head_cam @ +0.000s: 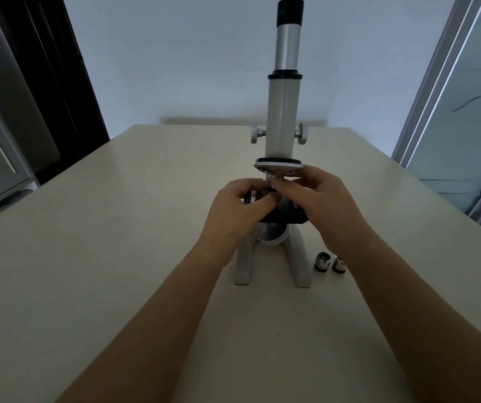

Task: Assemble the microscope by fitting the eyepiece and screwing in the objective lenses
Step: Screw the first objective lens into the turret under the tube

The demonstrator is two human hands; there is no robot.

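objective lens [270, 179] | just under nosepiece [278, 167] | pinched by left hand [240, 206] and right hand [322, 199], fingers curled

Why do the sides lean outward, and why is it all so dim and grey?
Head view: wide-angle lens tilts the glass door outward; dim, flat light, a soft shadow behind the table; the right hand at the objective lens looks slightly blurred.
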